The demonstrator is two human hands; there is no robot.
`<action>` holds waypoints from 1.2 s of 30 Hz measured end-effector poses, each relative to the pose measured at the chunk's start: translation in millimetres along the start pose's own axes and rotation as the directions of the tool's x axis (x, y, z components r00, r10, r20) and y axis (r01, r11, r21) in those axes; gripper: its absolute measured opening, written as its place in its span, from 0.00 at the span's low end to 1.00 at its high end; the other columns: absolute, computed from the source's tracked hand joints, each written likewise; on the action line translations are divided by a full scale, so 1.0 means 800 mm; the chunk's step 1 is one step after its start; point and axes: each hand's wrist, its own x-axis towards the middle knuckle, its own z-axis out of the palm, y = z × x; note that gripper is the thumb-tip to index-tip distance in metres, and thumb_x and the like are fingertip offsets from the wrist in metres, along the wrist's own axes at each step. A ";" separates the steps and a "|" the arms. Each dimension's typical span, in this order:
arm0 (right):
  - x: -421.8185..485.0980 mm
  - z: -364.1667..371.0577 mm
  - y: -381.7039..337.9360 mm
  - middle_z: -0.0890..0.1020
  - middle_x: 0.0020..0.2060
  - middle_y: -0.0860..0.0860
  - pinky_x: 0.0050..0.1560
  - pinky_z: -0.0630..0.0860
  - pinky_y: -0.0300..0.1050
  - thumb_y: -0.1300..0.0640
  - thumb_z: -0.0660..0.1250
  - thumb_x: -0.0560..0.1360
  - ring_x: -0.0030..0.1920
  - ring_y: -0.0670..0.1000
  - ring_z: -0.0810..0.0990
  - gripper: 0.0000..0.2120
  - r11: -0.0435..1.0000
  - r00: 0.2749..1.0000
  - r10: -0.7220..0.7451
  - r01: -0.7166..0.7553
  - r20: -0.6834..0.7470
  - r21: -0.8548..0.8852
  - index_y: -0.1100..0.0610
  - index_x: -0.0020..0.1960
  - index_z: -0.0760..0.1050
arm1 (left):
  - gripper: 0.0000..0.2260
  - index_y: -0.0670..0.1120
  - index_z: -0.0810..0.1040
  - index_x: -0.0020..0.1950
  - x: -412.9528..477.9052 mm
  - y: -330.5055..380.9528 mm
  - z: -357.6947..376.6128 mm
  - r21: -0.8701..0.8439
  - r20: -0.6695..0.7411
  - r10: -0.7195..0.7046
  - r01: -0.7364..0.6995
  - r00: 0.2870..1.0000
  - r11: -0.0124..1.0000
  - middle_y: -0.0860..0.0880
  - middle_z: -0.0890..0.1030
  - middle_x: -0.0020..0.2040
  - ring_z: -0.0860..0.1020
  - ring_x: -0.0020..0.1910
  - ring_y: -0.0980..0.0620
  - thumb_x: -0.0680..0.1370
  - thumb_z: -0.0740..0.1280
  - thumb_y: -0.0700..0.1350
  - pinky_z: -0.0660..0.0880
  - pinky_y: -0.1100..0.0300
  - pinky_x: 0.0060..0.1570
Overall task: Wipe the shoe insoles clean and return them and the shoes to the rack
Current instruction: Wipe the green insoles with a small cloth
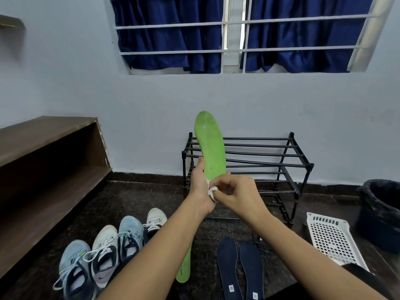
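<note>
My left hand (198, 187) grips the lower end of a green insole (210, 144) and holds it upright in front of the black metal shoe rack (281, 161). My right hand (236, 191) pinches a small white wipe (211, 191) against the insole's heel end. A second green insole (184, 269) lies on the dark floor under my left forearm. Two dark blue insoles (240, 271) lie side by side on the floor to the right. Several sneakers, light blue (73, 267) and white (104, 256), stand in a row at the lower left.
A white perforated plastic tray (333, 239) lies on the floor at right, next to a black-lined bin (381, 211). A brown wooden bench or shelf unit (47, 161) runs along the left wall. The rack's shelves hold nothing.
</note>
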 end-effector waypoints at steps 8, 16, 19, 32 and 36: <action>0.010 -0.003 0.016 0.83 0.42 0.52 0.43 0.70 0.27 0.68 0.69 0.68 0.42 0.48 0.78 0.10 0.966 0.981 -0.039 0.086 0.191 -0.244 0.58 0.45 0.83 | 0.25 0.40 0.79 0.46 0.012 -0.005 -0.002 0.031 -0.010 -0.009 0.009 1.000 0.999 0.43 0.79 0.33 0.78 0.32 0.46 0.82 0.55 0.60 0.74 0.58 0.33; 0.009 -0.007 0.023 0.81 0.34 0.45 0.37 0.69 0.28 0.66 0.71 0.67 0.34 0.39 0.77 0.09 0.998 0.993 0.044 -0.040 0.113 -0.037 0.55 0.43 0.83 | 0.28 0.38 0.80 0.52 0.031 -0.013 -0.005 0.004 -0.040 -0.032 0.032 0.999 0.999 0.40 0.82 0.40 0.80 0.36 0.44 0.81 0.55 0.61 0.77 0.54 0.39; 0.008 -0.003 0.022 0.80 0.32 0.43 0.36 0.69 0.26 0.69 0.69 0.66 0.33 0.38 0.77 0.13 0.994 0.996 0.080 -0.083 0.040 0.075 0.53 0.43 0.82 | 0.28 0.39 0.80 0.52 0.034 -0.020 -0.002 0.012 -0.060 0.014 -0.013 0.998 1.000 0.41 0.81 0.42 0.80 0.38 0.45 0.81 0.55 0.62 0.77 0.55 0.40; 0.015 -0.008 0.034 0.83 0.35 0.48 0.37 0.71 0.26 0.69 0.70 0.66 0.34 0.36 0.77 0.10 0.989 0.987 0.141 -0.145 0.084 0.044 0.57 0.41 0.84 | 0.22 0.41 0.79 0.43 0.034 -0.016 0.009 0.004 -0.033 -0.044 0.044 0.999 0.999 0.44 0.80 0.32 0.78 0.31 0.47 0.82 0.57 0.56 0.74 0.58 0.34; 0.013 -0.004 0.034 0.84 0.36 0.48 0.38 0.72 0.26 0.69 0.70 0.67 0.36 0.37 0.79 0.10 0.991 0.993 0.114 -0.116 0.038 0.062 0.56 0.42 0.84 | 0.23 0.39 0.80 0.46 0.035 -0.016 0.009 -0.015 -0.059 -0.026 0.026 0.998 1.000 0.42 0.81 0.33 0.79 0.33 0.45 0.81 0.57 0.57 0.76 0.56 0.36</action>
